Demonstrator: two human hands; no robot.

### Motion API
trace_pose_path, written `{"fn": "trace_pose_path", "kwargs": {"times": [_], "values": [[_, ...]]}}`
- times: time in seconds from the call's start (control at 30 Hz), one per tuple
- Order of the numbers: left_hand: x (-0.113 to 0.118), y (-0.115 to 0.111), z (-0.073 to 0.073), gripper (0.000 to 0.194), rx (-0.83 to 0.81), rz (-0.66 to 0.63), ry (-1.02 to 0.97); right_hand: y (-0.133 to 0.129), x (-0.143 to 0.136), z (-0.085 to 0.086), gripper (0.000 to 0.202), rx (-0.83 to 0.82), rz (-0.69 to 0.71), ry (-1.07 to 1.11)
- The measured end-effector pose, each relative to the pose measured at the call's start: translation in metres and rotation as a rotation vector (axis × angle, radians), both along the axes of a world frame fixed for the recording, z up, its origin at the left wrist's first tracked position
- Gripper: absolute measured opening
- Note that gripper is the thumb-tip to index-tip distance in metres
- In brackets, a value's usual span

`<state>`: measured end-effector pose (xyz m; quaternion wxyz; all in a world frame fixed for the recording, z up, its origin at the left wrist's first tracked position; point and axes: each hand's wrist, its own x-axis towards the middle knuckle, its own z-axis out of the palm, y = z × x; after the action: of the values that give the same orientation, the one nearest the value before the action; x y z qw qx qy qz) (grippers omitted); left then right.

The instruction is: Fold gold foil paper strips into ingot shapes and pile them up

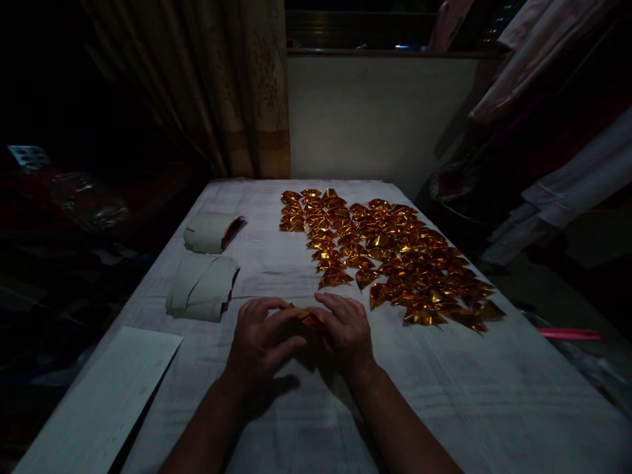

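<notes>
Between my two hands is a small folded gold paper ingot (310,319), low over the near middle of the table. My left hand (257,339) has its fingers bent around the left end of the piece, with the thumb lower. The right end is gripped by my right hand (349,332), whose fingers are curled over it. Parts of the ingot are hidden behind my fingers. Just beyond and to the right, many shiny folded gold paper ingots (380,242) lie in crowded rows.
Two curled stacks of pale paper, a far one (210,232) and a nearer one (200,288), lie on the left. A flat pale board (106,401) rests at the near left edge. White cloth (424,401) covers the table. Clothes (582,171) hang at right; a curtain (237,92) stands behind.
</notes>
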<state>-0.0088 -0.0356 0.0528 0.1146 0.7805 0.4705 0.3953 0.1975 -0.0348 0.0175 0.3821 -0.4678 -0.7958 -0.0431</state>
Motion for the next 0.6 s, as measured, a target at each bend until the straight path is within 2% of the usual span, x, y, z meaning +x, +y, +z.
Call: {"fn": "trace_pose_path", "kwargs": {"times": [0.1,0.2,0.3,0.37,0.5,0.6], "values": [[0.007,-0.007,0.001,0.022,0.118,-0.02,0.152,0.0,-0.001,-0.002,0.026,0.03,-0.014,-0.005],[0.01,-0.008,-0.005,0.021,0.159,0.004,0.174,0.0,-0.004,-0.004,0.022,0.017,-0.019,-0.022],[0.008,-0.007,-0.013,0.022,0.112,-0.045,0.138,0.0,-0.006,-0.005,0.02,-0.014,-0.019,-0.026],[0.006,-0.007,-0.017,0.022,0.058,-0.093,0.114,0.001,-0.006,-0.005,0.017,-0.051,0.03,-0.031],[-0.006,-0.01,-0.023,0.022,-0.043,-0.151,0.122,0.001,-0.006,-0.005,0.01,-0.215,0.17,-0.062],[-0.017,-0.012,-0.029,0.021,-0.082,-0.152,0.16,0.002,-0.007,-0.008,0.015,-0.308,0.177,-0.061]]}}
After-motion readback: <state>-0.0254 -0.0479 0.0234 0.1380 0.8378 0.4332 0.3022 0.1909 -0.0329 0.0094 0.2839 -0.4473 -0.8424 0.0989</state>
